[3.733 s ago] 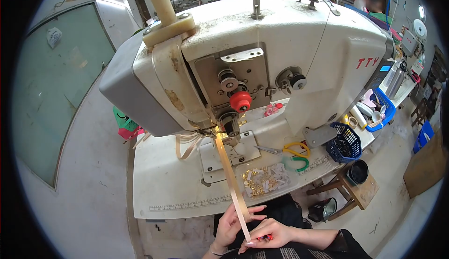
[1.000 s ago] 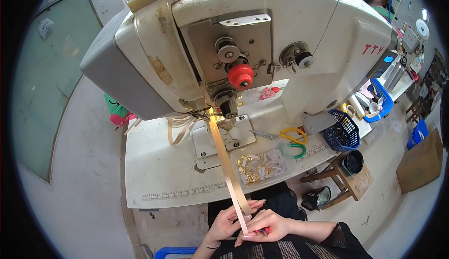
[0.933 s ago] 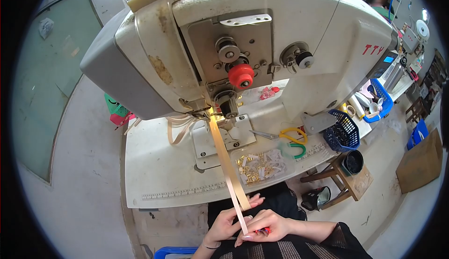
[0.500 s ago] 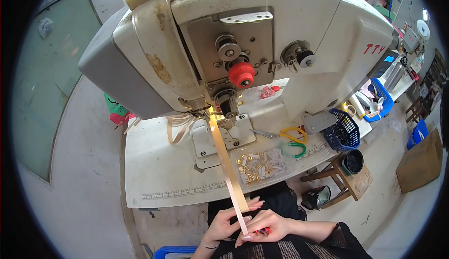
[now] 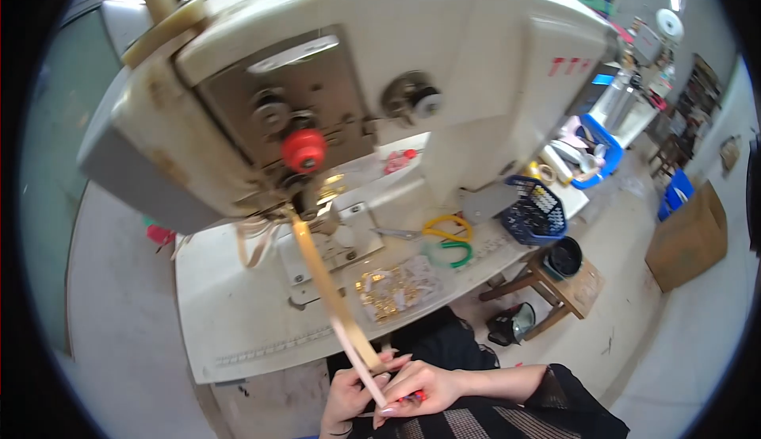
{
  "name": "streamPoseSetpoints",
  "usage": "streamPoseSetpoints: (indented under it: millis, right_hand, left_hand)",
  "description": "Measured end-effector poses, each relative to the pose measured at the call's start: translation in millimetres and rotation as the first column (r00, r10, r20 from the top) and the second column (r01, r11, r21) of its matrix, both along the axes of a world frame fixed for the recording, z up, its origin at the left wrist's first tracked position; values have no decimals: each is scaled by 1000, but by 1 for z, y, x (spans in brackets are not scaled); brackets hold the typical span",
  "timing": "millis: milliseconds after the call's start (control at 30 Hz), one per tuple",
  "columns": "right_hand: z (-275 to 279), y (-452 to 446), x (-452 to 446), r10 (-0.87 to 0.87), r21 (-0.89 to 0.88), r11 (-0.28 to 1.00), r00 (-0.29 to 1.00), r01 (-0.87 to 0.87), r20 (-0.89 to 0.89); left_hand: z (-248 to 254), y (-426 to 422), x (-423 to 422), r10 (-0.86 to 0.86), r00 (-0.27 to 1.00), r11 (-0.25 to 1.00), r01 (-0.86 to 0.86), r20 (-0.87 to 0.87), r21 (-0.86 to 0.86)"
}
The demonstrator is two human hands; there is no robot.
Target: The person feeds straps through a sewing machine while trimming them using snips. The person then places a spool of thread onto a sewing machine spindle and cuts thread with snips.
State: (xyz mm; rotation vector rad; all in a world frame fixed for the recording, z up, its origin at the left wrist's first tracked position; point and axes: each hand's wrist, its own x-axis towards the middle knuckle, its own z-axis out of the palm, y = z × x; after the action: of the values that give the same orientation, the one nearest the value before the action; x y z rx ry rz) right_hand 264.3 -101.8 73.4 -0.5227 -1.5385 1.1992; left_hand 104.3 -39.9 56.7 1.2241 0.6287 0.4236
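A long beige strap (image 5: 323,268) runs from under the sewing machine's head (image 5: 297,193) down to my lap, where it doubles into two layers. My left hand (image 5: 349,395) is closed around the doubled strap, some fingertips showing behind it. Beside it, my right hand (image 5: 426,383) pinches the strap's pale lower end. A small red object (image 5: 412,397) is tucked in my right palm, mostly hidden, so its kind cannot be made out. More strap (image 5: 255,241) lies in loops on the table, left of the needle area.
On the table (image 5: 246,316) are a tray of gold-coloured metal pieces (image 5: 392,290), yellow-handled scissors (image 5: 448,227), a green-handled tool (image 5: 457,254) and a dark blue basket (image 5: 533,209). A wooden stool (image 5: 583,288) carries a black pot (image 5: 564,256). A cardboard box (image 5: 688,237) stands at right.
The camera view has turned, so the machine and table appear shifted left. My left fingers, spread out before, now lie closer around the strap. My right hand keeps its pinch.
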Motion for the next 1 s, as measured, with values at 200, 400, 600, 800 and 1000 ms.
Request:
streamPoseSetpoints:
  millis: [200, 400, 600, 800, 1000]
  right_hand:
    - [5, 4, 1, -69, 126, 990, 998, 69, -5]
    - [6, 1, 1, -8, 36, 999, 999, 9, -50]
    - [5, 3, 2, -64, 119, 991, 998, 66, -24]
    - [1, 2, 0, -33, 64, 997, 998, 36, -49]
    - [5, 6, 2, -72, 141, 987, 997, 72, -3]
  left_hand:
    - [7, -4, 7, 88, 984, 981, -59, 156, -183]
    - [-19, 15, 4, -230, 949, 887, 113, 215, 447]
    - [-1, -2, 4, -26, 988, 1000, 24, 151, 18]
    - [-17, 9, 0, -142, 976, 987, 128, 163, 92]
    - [-9, 4, -3, -48, 998, 997, 50, 52, -50]
